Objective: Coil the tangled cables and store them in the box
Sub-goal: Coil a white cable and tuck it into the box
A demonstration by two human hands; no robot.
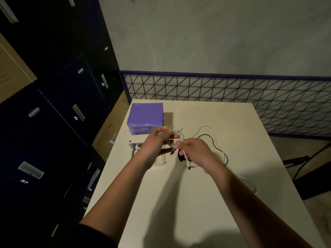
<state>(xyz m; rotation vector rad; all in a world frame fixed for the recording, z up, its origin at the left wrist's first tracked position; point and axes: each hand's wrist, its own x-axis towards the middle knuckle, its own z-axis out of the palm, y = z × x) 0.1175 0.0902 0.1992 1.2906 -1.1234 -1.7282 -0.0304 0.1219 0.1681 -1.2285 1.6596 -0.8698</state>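
i hold both hands up over the white table [179,203], above the far left part where the boxes sit, so the loops hang free and don't snag on what lies below. my left hand [157,142] is closed around a bunch of white cable [176,138], serving as the form for the coil; my right hand [195,149] pinches the free tail of that cable between thumb and fingers, its plug end dangling below the knuckles, likely to feed the next turn round. the white cable looks thin, pale, loosely looped, not yet a tidy coil. on the table to the right a black cable [215,144] and another thin white one lie in slack curves, still uncoiled, leading to a dark lump under my right hand that i cannot identify. the purple box [146,115] stands closed at the far left; just in front of it a white open box [136,145] seems to hold some cable already, though my wrist hides much of it.
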